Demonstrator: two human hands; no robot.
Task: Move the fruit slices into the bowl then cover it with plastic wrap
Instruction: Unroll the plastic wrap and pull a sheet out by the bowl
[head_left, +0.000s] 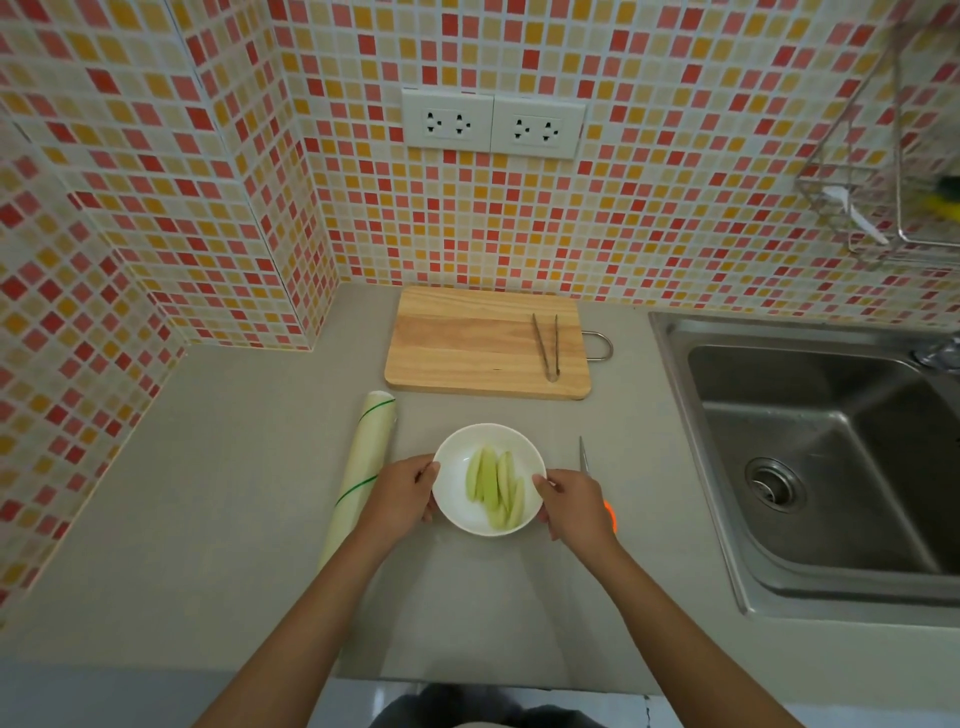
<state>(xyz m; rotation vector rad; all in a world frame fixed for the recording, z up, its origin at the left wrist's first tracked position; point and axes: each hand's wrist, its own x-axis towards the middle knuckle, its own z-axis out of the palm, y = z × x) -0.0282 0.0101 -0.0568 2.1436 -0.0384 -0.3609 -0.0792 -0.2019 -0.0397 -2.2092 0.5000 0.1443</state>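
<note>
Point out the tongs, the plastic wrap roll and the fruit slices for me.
tongs (546, 345), head view, on the arms' midsection.
plastic wrap roll (363, 467), head view, middle of the roll.
fruit slices (493, 486), head view, central slice.

Fruit slices (496, 487) in my bowl (457, 499), plastic wrap roll (358, 475) left, knife (584, 455) right, tongs (546, 345) on cutting board (467, 345) behind, sink (810, 447) far right.

White bowl (457, 499), pale green fruit slices (496, 488), red-orange-cream mosaic wall (519, 218).

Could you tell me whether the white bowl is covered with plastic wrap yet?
Apparently not: no film shows over the bowl or fruit slices, and the wrap roll lies beside it.
</note>
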